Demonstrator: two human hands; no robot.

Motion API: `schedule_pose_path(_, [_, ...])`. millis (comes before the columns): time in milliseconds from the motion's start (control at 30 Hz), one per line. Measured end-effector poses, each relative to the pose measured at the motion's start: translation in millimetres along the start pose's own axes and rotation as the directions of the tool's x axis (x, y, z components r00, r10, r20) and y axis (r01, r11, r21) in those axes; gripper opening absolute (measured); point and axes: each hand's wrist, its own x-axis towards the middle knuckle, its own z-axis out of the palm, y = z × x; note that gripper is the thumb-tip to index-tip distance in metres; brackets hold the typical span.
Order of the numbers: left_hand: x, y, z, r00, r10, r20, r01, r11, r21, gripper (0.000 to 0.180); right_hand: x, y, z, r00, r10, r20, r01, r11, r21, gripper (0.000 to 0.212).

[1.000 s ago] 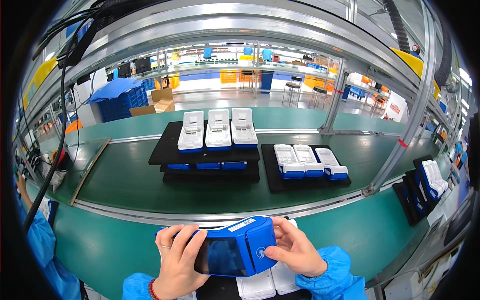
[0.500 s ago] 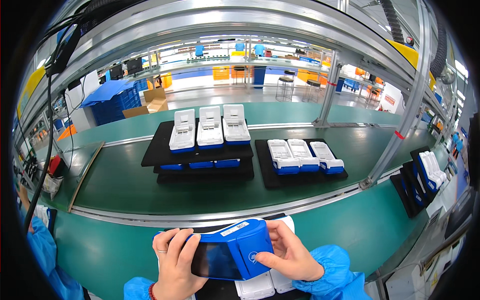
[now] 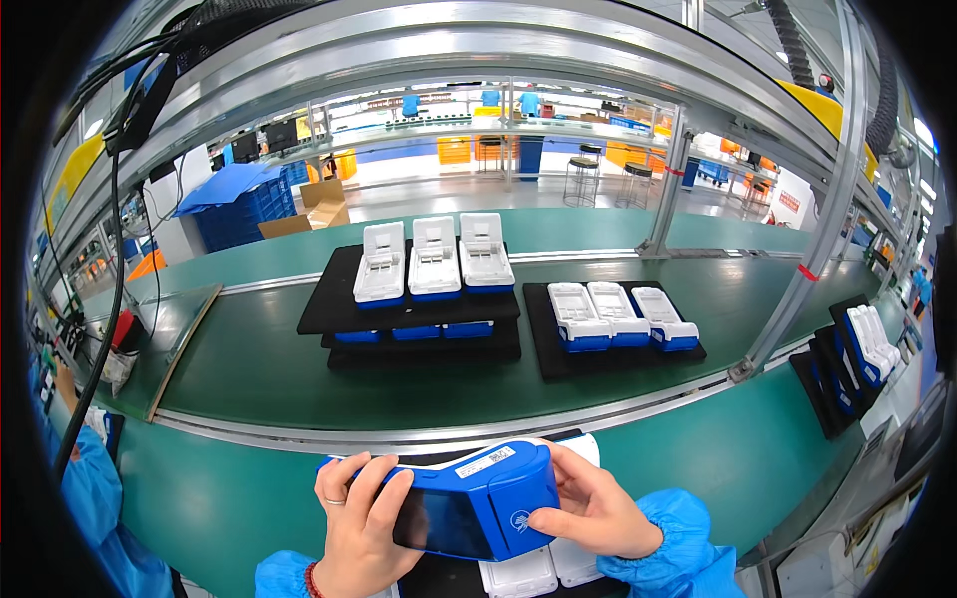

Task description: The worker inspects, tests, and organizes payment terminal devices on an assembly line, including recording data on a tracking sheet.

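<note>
Between my two hands is a blue handheld payment terminal, tilted, with its dark screen to the left and a white label along its upper edge. My left hand is closed round the screen end, fingers over the top edge. At the other end my right hand grips it, the thumb pressed on the blue face near a printed symbol. Below the held terminal, white terminal housings lie on a black foam pad, mostly covered by my hands and the device.
Across the metal rail, stacked black trays carry white-and-blue terminals. A second black tray beside them holds three more. Tilted trays of terminals stand at the far right. A co-worker's blue sleeve shows at left. Metal posts rise at right.
The terminal stays in both hands at nearly the same tilt. The whole view has shifted slightly, so the surroundings sit a little further right in the picture.
</note>
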Motion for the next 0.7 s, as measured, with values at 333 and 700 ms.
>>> schedule_pose_path(333, [-2.9, 2.5, -1.7, 0.999, 0.019, 0.037, -0.019, 1.000, 0.002, 0.067, 2.9, -4.6, 3.2, 0.997, 0.082, 0.014, -0.082, 0.997, 0.001, 0.053])
schedule_pose_path(700, [-7.6, 14.7, -19.1, 0.980, -0.060, 0.190, 0.049, 0.997, 0.059, 0.084, 14.6, 27.7, 2.5, 0.995, -0.066, -0.070, 0.079, 0.977, 0.196, 0.053])
